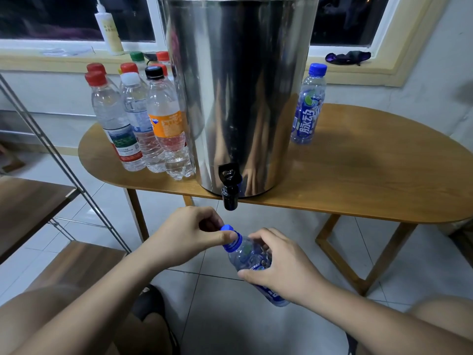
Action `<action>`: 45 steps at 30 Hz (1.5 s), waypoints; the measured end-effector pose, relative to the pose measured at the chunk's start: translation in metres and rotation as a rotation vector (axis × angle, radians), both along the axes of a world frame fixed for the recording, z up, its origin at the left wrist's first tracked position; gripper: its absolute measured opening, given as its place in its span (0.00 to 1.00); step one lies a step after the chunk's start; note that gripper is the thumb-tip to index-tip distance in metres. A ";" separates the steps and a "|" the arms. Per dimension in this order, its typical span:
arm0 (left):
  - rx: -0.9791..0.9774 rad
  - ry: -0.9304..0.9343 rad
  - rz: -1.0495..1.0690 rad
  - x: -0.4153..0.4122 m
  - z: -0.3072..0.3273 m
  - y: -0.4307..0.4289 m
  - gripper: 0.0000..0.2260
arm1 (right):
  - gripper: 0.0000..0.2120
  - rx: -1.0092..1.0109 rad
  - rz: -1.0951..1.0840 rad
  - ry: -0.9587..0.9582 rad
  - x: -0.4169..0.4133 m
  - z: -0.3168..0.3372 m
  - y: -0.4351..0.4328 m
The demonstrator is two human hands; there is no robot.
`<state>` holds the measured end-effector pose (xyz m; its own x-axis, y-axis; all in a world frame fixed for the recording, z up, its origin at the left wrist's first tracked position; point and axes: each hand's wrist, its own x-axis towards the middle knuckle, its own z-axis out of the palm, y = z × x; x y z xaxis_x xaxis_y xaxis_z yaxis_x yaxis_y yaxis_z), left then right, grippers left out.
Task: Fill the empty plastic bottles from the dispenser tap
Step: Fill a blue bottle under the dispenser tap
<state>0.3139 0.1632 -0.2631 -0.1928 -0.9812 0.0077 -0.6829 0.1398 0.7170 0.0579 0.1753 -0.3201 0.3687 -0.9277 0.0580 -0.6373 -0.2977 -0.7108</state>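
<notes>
Head view: right hand (pixel 284 265) grips bottle (pixel 249 257), left hand (pixel 189 234) pinches cap (pixel 227 228).

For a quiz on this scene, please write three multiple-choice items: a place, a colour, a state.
1. Relative to the dispenser, the blue-labelled bottle on the table stands: A) left B) right C) in front
2. The cap of the held bottle is: A) red B) green C) blue
3. That cap is: A) on the bottle B) on the table C) on the floor
1 B, it stands alone at the dispenser's right; 2 C, it shows blue; 3 A, the left hand pinches it on the neck; the right hand grips the body.
</notes>
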 end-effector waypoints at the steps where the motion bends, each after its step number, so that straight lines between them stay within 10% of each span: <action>1: -0.003 0.011 0.024 0.002 0.001 -0.001 0.14 | 0.31 0.002 -0.008 0.004 0.001 0.000 -0.001; 25: -0.448 -0.226 0.388 0.051 -0.011 -0.051 0.20 | 0.31 0.066 -0.044 -0.096 0.000 0.000 -0.004; 45: -0.612 0.146 0.091 -0.007 0.053 0.007 0.18 | 0.29 0.078 -0.057 -0.130 0.010 0.004 -0.015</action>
